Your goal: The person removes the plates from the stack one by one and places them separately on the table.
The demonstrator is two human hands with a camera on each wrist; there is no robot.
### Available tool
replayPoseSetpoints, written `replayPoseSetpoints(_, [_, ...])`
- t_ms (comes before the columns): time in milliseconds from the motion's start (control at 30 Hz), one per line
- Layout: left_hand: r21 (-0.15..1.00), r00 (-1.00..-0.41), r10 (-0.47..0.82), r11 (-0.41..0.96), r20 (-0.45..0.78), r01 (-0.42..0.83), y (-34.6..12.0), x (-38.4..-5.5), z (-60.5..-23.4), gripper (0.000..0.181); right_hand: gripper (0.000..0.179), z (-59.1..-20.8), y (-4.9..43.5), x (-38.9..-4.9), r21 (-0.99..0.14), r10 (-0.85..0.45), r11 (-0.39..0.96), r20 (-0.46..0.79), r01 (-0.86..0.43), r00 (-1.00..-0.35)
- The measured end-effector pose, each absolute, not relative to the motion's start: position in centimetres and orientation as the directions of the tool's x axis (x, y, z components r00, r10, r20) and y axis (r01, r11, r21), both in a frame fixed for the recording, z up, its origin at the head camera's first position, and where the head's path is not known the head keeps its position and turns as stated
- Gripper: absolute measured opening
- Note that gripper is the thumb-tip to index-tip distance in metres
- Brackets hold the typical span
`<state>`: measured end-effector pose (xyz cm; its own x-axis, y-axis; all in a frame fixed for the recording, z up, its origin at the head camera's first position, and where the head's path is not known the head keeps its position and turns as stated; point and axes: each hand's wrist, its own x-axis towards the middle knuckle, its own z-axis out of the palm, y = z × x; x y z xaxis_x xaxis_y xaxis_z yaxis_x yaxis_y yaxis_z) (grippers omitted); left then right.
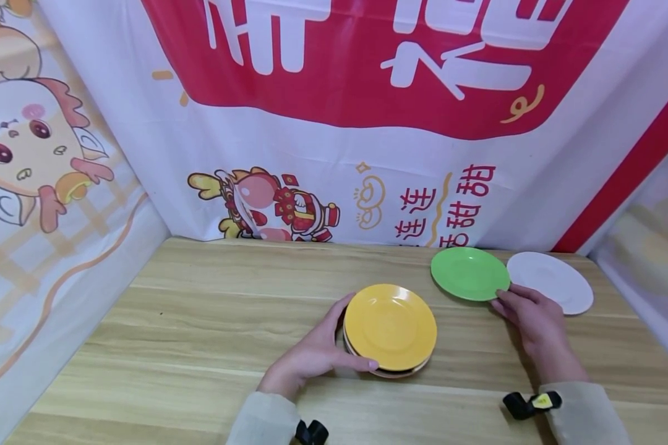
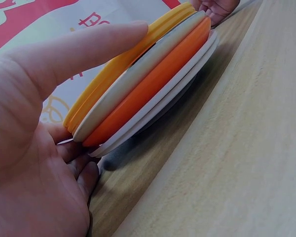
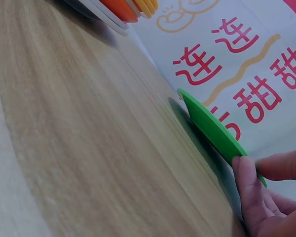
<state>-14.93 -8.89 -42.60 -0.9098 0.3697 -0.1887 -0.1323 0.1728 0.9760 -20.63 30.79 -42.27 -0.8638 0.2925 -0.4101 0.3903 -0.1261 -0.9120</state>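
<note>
My left hand grips a stack of plates at its left side, thumb on the near rim and fingers around the far left edge. On top lies a yellow plate; in the left wrist view a cream plate, an orange plate and white plates show beneath it. With thumb and fingers my right hand pinches the near right rim of a green plate. In the right wrist view the green plate is tilted, its far edge close to the tabletop.
A white plate lies at the back right, partly behind the right hand. The wooden table meets a printed cloth backdrop at its back edge. More printed cloth hangs along the left side.
</note>
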Motion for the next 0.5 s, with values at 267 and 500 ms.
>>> replayPoseSetpoints(267, [0.973, -0.911, 0.361, 0.185, -0.198, -0.138, -8.88, -14.90, -42.49, 0.120, 0.074, -42.19, 31.24, -20.67, -0.910, 0.322, -0.002, -0.393, 0.414, -0.861])
replayPoseSetpoints(500, [0.971, -0.911, 0.358, 0.190, -0.204, -0.143, -8.86, -14.91, -42.43, 0.120, 0.070, -42.29, 31.21, -20.77, -0.894, 0.363, 0.167, -0.336, 0.416, -0.869])
